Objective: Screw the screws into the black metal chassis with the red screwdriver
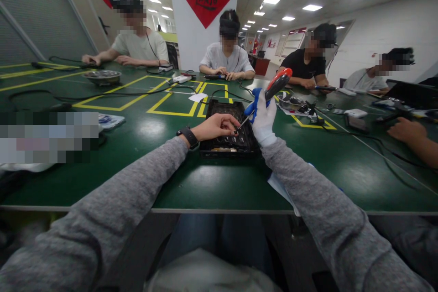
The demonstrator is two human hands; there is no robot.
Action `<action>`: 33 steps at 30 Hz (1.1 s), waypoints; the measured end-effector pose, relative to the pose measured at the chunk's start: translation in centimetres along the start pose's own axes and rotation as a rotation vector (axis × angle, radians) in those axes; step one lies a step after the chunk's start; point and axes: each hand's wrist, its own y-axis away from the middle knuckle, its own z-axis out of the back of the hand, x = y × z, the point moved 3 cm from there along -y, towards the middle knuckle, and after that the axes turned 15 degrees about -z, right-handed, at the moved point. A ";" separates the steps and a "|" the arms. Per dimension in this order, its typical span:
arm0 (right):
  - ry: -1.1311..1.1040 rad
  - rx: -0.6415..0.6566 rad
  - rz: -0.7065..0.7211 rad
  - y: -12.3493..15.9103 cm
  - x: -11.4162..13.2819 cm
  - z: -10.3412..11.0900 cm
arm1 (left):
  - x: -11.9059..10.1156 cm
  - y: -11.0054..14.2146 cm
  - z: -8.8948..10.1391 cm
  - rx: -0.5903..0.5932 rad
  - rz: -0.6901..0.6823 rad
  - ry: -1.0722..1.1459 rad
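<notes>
In front of me on the table lies an open black plastic case [205,149], with small metallic parts along its inside. My left hand [219,127], bare and wearing a black watch [188,137], rests over the case. Its fingers are pinched together at a small dark piece too tiny to name. My right hand [265,116], in a white and blue glove, is closed around a screwdriver [278,81] with a red and dark grey handle. The thin shaft slants down to the left, its tip right beside my left fingertips.
Yellow tape lines and black cables cross the green table [191,187]. A metal bowl [102,77] stands far left; another dish [290,100] with parts is at right. Several people sit around the table, and a co-worker's hand [407,131] reaches in from the right.
</notes>
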 end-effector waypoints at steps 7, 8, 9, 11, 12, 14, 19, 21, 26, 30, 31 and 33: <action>0.011 -0.037 0.045 -0.9 -0.6 0.3 | -0.7 -0.2 0.5 -0.095 -0.077 -0.137; 0.021 -0.020 0.026 -1.0 -0.9 0.1 | -1.0 -0.2 0.5 -0.093 -0.080 -0.154; 0.034 -0.004 0.005 -1.1 -1.2 0.0 | -1.3 -0.2 0.5 -0.071 -0.075 -0.162; 0.060 0.022 -0.027 -1.1 -1.7 -0.3 | -1.8 -0.2 0.2 0.000 -0.056 -0.176; 0.069 0.034 -0.035 -1.0 -1.8 -0.4 | -2.0 -0.1 0.1 0.029 -0.049 -0.182; 0.081 0.060 -0.039 -0.9 -2.0 -0.5 | -2.4 -0.1 0.0 0.059 -0.047 -0.190; 0.117 0.127 -0.062 -0.4 -2.1 -0.6 | -2.4 -0.1 -0.2 0.081 -0.065 -0.189; 0.131 0.130 -0.045 -0.3 -2.1 -0.6 | -2.4 -0.1 -0.2 0.086 -0.075 -0.195; 0.129 0.134 -0.031 -0.2 -2.2 -0.8 | -2.4 -0.1 -0.3 0.118 -0.081 -0.217; 0.167 0.123 0.002 0.0 -1.9 -0.9 | -2.2 -0.1 -0.4 0.123 -0.069 -0.232; 0.175 0.121 0.017 0.1 -1.8 -0.9 | -2.2 -0.1 -0.4 0.126 -0.064 -0.233; 0.186 0.120 0.038 0.2 -1.6 -1.0 | -2.2 -0.1 -0.4 0.136 -0.058 -0.233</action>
